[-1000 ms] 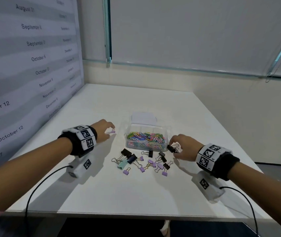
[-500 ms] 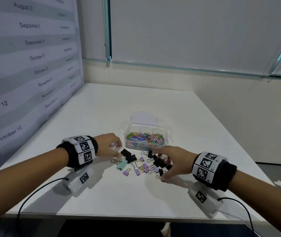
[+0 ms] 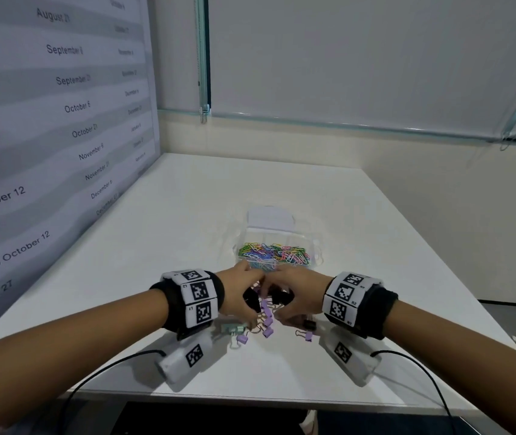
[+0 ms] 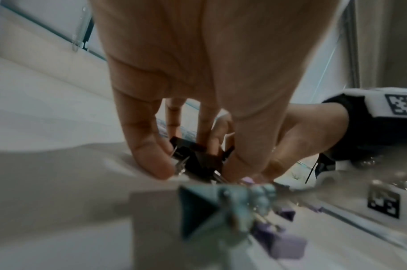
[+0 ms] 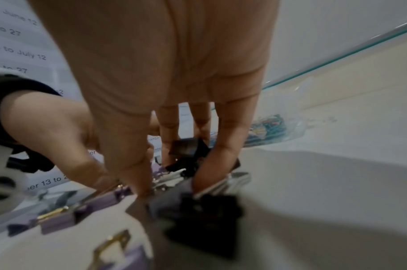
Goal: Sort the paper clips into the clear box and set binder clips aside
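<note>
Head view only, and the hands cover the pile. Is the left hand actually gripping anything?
Observer: Yes. The left wrist view shows the left hand pinching a cluster of black binder clips between thumb and fingers.
Operator: And the right hand?
Observer: In the right wrist view, the right hand has its fingers curled round a single black binder clip, with the box of paper clips just beyond it.
</note>
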The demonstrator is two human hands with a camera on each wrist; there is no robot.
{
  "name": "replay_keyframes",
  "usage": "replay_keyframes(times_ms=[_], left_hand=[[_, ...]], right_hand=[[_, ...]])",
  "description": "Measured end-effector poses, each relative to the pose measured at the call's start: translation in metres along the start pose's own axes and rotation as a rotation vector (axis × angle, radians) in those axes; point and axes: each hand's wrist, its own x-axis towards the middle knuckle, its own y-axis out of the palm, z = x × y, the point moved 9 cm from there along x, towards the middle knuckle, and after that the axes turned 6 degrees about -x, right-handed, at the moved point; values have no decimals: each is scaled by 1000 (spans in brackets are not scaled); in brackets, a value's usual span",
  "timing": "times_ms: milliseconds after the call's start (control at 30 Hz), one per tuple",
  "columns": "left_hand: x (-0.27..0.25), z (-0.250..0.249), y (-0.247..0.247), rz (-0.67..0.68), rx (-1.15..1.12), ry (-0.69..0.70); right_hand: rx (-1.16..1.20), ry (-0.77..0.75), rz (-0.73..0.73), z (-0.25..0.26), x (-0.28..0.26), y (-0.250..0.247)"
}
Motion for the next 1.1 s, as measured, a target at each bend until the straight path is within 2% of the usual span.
replay_keyframes(times_ms=[233,333,467,567,767,933,1100], left_hand=[[7,-6,-1,-29,73,9],[5,-6,-4,-43,87,25],[5,-5,-10,-35,101,71],[7,-5,-14,-29,102,81],[9,0,-24,-58,-107,70],[11,12,-31,-3,-351,41],[21,12,-61,-43,-465,97]], right_hand=[[-59,22,-31,-3,1,-5],[-2,55,-26,-10,-2,-15],[166,137,-59,-23,-7,-48],[218,187,-179,-38,-3,-85],[240,312,-335,-79,28,-116],[168,374,-364,-98,58,-115],[129,324,-297,-101,67,-104]])
